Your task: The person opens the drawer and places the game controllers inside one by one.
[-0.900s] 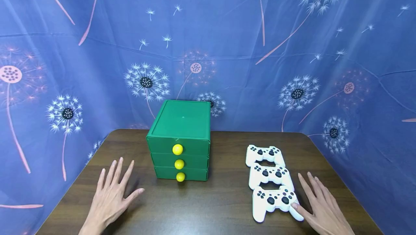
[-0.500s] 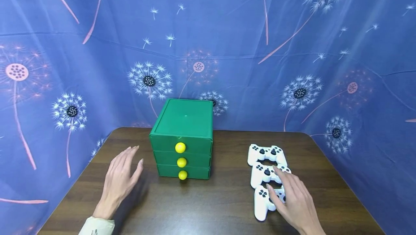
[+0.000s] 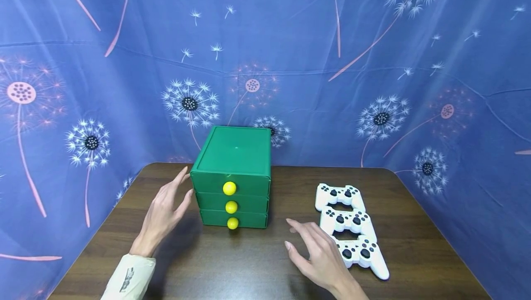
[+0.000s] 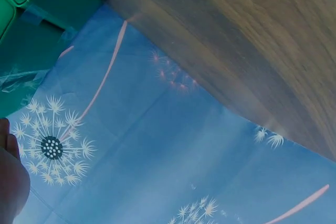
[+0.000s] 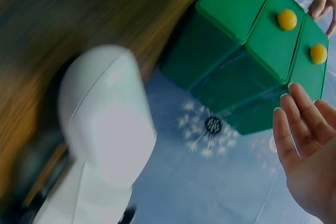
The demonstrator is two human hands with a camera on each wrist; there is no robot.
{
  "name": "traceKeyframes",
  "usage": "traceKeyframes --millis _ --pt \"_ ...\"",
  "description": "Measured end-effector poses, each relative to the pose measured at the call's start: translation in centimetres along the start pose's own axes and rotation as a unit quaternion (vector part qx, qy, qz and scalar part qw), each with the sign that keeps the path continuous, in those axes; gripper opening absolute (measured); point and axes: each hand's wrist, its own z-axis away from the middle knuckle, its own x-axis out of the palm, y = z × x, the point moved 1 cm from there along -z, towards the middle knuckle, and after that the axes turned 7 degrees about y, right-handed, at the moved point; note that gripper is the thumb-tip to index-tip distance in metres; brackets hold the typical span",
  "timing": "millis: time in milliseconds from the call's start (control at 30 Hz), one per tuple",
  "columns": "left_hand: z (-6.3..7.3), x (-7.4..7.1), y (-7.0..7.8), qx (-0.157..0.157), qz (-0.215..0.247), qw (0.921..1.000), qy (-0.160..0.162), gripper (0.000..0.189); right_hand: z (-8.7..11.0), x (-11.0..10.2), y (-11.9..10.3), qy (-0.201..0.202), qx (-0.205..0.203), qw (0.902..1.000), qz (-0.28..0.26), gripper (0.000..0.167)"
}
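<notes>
A green three-drawer box (image 3: 232,152) with round yellow knobs (image 3: 229,188) stands on the table, its drawers closed. My left hand (image 3: 163,212) is at the box's left side, fingertips right at its upper front corner, fingers loosely extended and holding nothing. Between the box and the white game controllers (image 3: 346,224) is my right hand (image 3: 319,256), fingers relaxed and slightly bent, nothing in them. It overlaps the left grip of the nearest controller (image 3: 356,251) in the head view. The right wrist view shows this hand's palm (image 5: 315,156) beside the box front.
The controllers lie in a column on the right of the brown wooden table (image 3: 415,244). Behind the table hangs a blue cloth (image 3: 307,106) with dandelion prints, close to the box's back.
My right hand has swept left, over the controllers, to the gap before the box. My left hand has lifted and moved forward and right to the box's side. Box and controllers stay put.
</notes>
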Motion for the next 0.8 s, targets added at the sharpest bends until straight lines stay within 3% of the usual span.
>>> traceKeyframes --millis 200,467,800 --pt "-0.9 0.4 -0.1 0.0 0.056 0.9981 0.024 0.071 -0.4 1.1 -0.6 -0.005 -0.007 0.9995 -0.031 0.044" --pt "-1.7 1.0 -0.3 0.001 0.125 0.9901 0.063 0.066 -1.1 2.2 -1.2 -0.015 0.013 0.9974 -0.069 0.048" --pt "-2.2 1.2 -0.4 0.0 0.152 0.9849 0.083 0.057 -3.5 4.6 -1.7 -0.037 0.058 0.9787 -0.193 0.045"
